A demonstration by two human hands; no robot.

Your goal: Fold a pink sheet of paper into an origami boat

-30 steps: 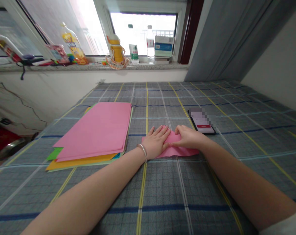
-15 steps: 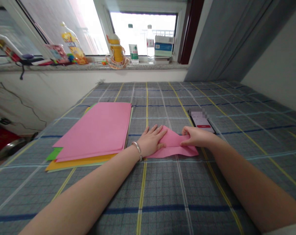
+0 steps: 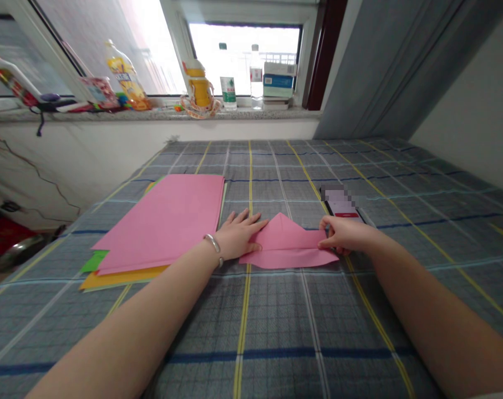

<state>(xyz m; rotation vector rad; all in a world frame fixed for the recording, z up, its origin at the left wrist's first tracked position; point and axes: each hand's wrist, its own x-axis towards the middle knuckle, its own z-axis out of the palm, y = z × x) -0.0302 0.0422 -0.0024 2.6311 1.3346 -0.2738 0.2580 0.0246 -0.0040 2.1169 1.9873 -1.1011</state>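
A folded sheet of pink paper [image 3: 288, 244] lies on the plaid cloth between my two hands. It has a raised point at the top middle and a crease running across its lower part. My left hand [image 3: 238, 235] rests flat on the paper's left end, fingers spread, a silver bangle on its wrist. At the other end, my right hand [image 3: 343, 235] pinches the paper's right edge between thumb and fingers. Just behind that hand lies a phone [image 3: 339, 203] with its screen lit, partly covered by the hand.
A stack of coloured paper [image 3: 163, 221], pink on top with green and orange sheets showing, lies left of my left arm. Along the windowsill [image 3: 251, 114] stand a yellow cup [image 3: 199, 88], an orange drink bottle [image 3: 128, 77], a clear bottle [image 3: 256, 80] and boxes [image 3: 278, 83].
My left hand has slid left along the pink paper, uncovering its pointed top and left part. My right hand has shifted slightly right, still pinching the right edge.
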